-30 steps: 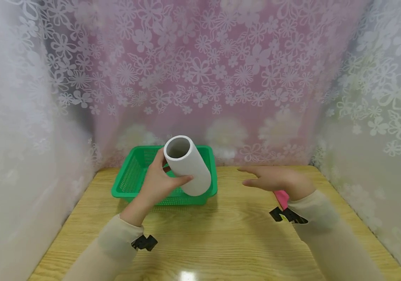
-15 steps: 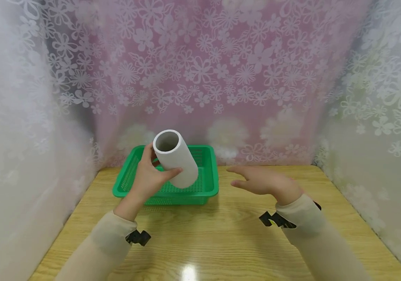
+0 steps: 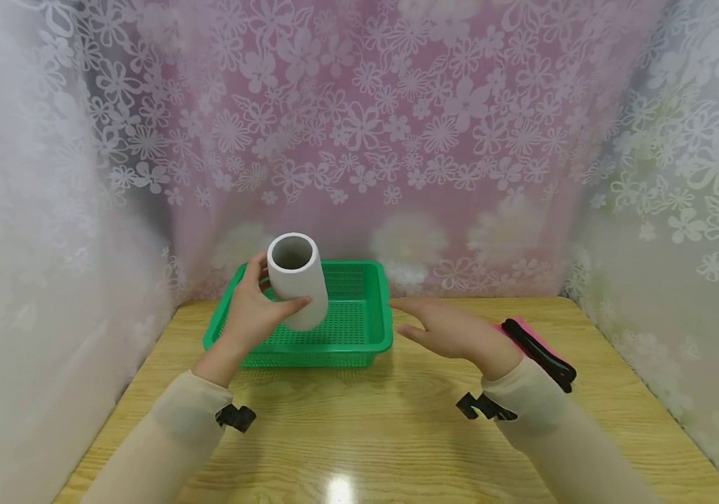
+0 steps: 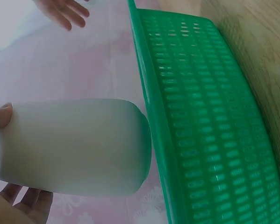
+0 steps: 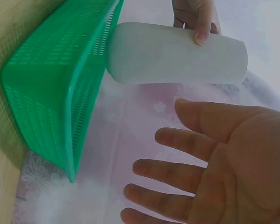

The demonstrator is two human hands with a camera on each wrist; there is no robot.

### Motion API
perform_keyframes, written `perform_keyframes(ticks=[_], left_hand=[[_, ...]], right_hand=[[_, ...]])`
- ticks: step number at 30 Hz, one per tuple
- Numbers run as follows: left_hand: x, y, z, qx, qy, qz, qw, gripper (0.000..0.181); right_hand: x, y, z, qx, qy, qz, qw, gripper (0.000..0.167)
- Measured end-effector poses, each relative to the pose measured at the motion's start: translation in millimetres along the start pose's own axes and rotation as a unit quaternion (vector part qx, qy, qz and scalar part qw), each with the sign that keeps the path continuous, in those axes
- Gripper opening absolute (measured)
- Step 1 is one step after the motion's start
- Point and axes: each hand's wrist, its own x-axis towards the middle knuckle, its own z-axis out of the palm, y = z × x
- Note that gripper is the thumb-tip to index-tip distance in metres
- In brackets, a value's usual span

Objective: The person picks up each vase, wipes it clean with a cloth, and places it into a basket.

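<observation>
My left hand (image 3: 250,311) grips a white cylindrical vase (image 3: 301,297) near its upper part, thumb on the near side and fingers behind. The vase is hollow at the top and nearly upright. It is held over the left half of a green perforated plastic basket (image 3: 359,346); in the left wrist view its rounded base (image 4: 137,149) is about level with the basket's rim. My right hand (image 3: 450,332) hovers right of the basket, fingers extended and spread, holding nothing; its palm (image 5: 252,163) shows in the right wrist view.
A pink cloth (image 3: 532,329) with a black, elongated looped item (image 3: 538,353) on it lies on the wooden table (image 3: 359,427), at the right behind my right wrist. Floral curtains (image 3: 359,126) close off the back and both sides.
The vase has moved left with my left hand, from the basket's right part to its left, and become more upright. My right hand has shifted left, uncovering the black item and pink cloth.
</observation>
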Motion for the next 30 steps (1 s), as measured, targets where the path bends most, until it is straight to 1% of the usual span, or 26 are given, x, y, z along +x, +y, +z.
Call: perform_keyframes(ticks=[4,8,11,16,19,24,27,30], left_hand=[[1.3,-6.2,-1.9,0.022,0.001,0.003,0.9998,0.095],[2.1,-11.5,-4.2,0.033,0.002,0.006,0.9994,0.095],[3.5,-14.6,-6.2,0.044,0.003,0.008,0.9990,0.094],[6.3,-16.9,-8.4,0.059,0.002,0.008,0.9982,0.094],[7.0,-17.8,-9.6,0.073,-0.001,0.006,0.9973,0.093],[7.8,-18.8,-9.8,0.092,-0.006,0.013,0.9956,0.093],[8.4,-18.9,-9.4,0.103,-0.010,0.020,0.9944,0.093],[10.0,-19.9,-9.2,0.114,-0.017,0.023,0.9930,0.093]], right_hand=[[5.2,1.0,14.4,-0.028,0.034,-0.022,0.9988,0.055],[11.7,1.7,32.5,-0.046,0.061,-0.032,0.9965,0.055],[17.4,2.5,45.5,-0.045,0.082,-0.040,0.9948,0.056],[26.5,3.2,61.6,-0.046,0.117,-0.063,0.9900,0.057],[32.6,4.8,70.3,-0.046,0.127,-0.069,0.9884,0.057],[44.1,7.4,87.0,-0.049,0.150,-0.072,0.9848,0.056],[48.9,6.9,95.9,-0.048,0.154,-0.072,0.9843,0.056],[50.7,6.7,102.7,-0.047,0.150,-0.069,0.9852,0.057]])
